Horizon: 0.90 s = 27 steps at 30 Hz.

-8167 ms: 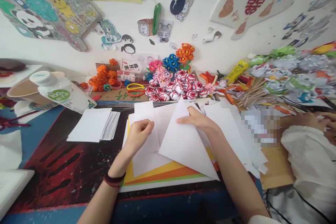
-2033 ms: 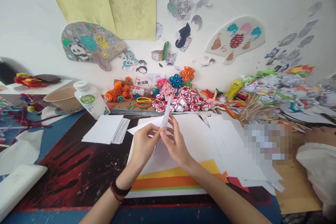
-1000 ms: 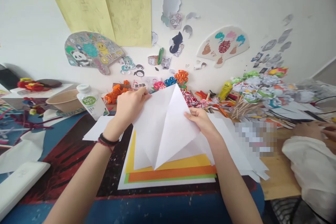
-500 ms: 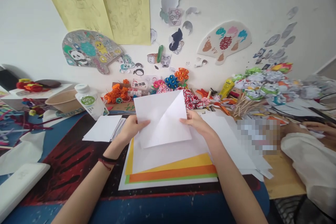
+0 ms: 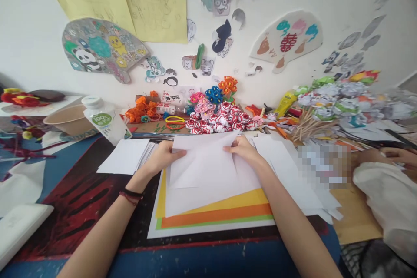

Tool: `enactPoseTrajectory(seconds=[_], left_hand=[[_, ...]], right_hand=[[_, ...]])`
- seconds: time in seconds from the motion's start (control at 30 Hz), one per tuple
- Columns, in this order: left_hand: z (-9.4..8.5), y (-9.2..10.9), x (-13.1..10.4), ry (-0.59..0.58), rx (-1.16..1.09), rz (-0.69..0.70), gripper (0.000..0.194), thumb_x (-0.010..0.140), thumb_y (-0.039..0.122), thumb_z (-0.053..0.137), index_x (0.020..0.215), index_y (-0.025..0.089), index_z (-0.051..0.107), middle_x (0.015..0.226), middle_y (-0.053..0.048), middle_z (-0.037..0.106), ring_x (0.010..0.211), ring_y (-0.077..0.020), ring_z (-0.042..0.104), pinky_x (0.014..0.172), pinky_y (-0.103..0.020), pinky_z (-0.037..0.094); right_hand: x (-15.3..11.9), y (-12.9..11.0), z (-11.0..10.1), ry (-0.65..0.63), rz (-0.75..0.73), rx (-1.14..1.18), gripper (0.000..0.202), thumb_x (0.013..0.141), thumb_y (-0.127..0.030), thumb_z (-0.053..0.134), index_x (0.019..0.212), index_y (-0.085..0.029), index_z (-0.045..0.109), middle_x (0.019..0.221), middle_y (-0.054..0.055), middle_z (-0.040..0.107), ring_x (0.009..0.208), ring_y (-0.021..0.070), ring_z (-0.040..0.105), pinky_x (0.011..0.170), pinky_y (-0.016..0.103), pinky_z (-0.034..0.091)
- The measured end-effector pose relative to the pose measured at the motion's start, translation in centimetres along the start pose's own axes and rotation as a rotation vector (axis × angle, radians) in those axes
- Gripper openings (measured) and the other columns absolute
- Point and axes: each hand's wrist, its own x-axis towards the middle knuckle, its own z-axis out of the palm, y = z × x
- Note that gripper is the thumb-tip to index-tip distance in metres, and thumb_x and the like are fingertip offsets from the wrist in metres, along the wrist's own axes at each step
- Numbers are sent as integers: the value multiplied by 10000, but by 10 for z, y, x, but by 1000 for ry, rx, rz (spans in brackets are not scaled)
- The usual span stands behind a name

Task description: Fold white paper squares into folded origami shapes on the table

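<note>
The white sheet (image 5: 200, 160), pinched at its sides by the fingers (image 5: 180, 153) of the left hand (image 5: 163, 155) and the right hand (image 5: 243, 150) over the stacked papers (image 5: 215, 215), should be pulled evenly, so that wrinkles are avoided.

Soft, even light casts faint shadows and washes the white paper (image 5: 198, 160) nearly into the sheet beneath (image 5: 182, 203), while wide-angle distortion stretches the edges, the upper right corner darkens, and mosaic blocks (image 5: 325, 166) hide a patch at right.

The white sheet (image 5: 202, 158) partly hides the left hand (image 5: 163, 156) and right hand (image 5: 245, 149).
</note>
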Motion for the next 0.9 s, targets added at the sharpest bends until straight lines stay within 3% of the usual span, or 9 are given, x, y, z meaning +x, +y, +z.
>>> enactPoseTrajectory(seconds=[0.1, 0.2, 0.33, 0.6, 0.77, 0.9], left_hand=[[-1, 0, -4, -122, 54, -49, 335, 652, 407, 732, 856, 142, 752, 883, -69, 752, 777, -262, 683, 618, -309, 543], [0, 0, -6, -80, 44, -18, 318, 678, 390, 704, 873, 143, 754, 920, -79, 755, 844, -283, 688, 705, -353, 559], [1, -1, -3, -95, 74, 116, 246, 745, 297, 627, 911, 182, 767, 1019, -77, 744, 982, -250, 679, 896, -349, 516], [2, -20, 2, -90, 303, 419, 368, 743, 102, 480, 974, 205, 747, 1018, -72, 738, 962, -210, 653, 887, -357, 500], [-1, -25, 3, -125, 343, 462, 428, 706, 53, 472, 1006, 197, 741, 1044, -81, 731, 970, -213, 635, 882, -372, 494], [-11, -15, 2, -153, 440, 498, 493, 693, 21, 481, 1070, 231, 719, 1144, -60, 700, 1021, -218, 596, 889, -389, 486]], right_hand=[[1, 5, 2, -5, -5, -11, 397, 505, -326, 854, 835, -136, 741, 864, 92, 750, 823, 269, 689, 792, 417, 537], [1, 5, 5, 38, -114, -76, 325, 528, -303, 844, 801, -157, 748, 849, 82, 747, 809, 261, 683, 780, 407, 536], [1, 1, 6, -5, -255, -133, 185, 606, -313, 788, 745, -192, 767, 833, 73, 737, 826, 248, 679, 800, 381, 523], [-2, -2, 4, -45, -369, -269, 154, 681, -349, 737, 747, -215, 776, 815, 73, 726, 808, 234, 657, 765, 361, 506], [-2, -1, 3, -92, -401, -336, 138, 721, -353, 729, 726, -227, 783, 787, 81, 735, 801, 232, 658, 761, 350, 497], [-3, -2, 4, -136, -490, -421, 158, 790, -344, 675, 731, -246, 783, 799, 67, 740, 801, 223, 655, 767, 353, 489]])
